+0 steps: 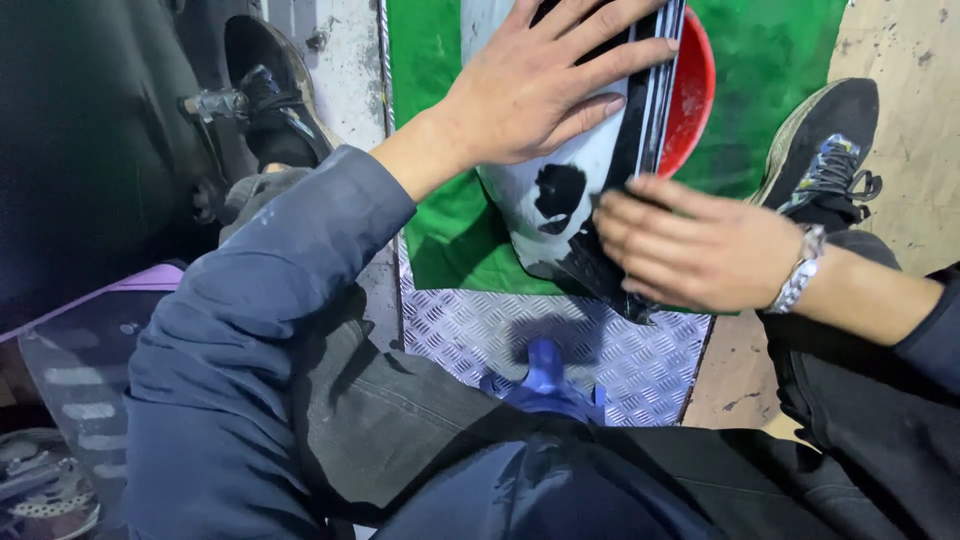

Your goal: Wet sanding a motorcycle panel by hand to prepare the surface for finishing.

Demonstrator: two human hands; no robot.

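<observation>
Sitting low with knees spread, the person leans over a curved white and black panel (560, 185) that lies on a green sheet (430, 60) in the middle of the floor. At the far left a dark bulky shape fills the corner, with a black shoe (270, 85) planted beside it and a purple-edged surface (130, 285) below. Moving right, the left hand (535, 85) comes in on a blue-grey sleeve (260, 330) and rests flat on top of the panel, fingers spread wide and pressing down, gripping nothing. Below the panel runs a strip of diamond-pattern metal plate (620, 355), and a crumpled blue glove (545, 385) sits on it near the person's lap. A red rounded part (695, 90) shows just behind the panel's dark right edge. The right hand (695, 250), with a metal wristwatch (800, 270), lies against that lower right edge, fingers together and extended along it, touching rather than clasping. Farther right stands another black shoe (825, 150) on bare concrete (915, 100).
</observation>
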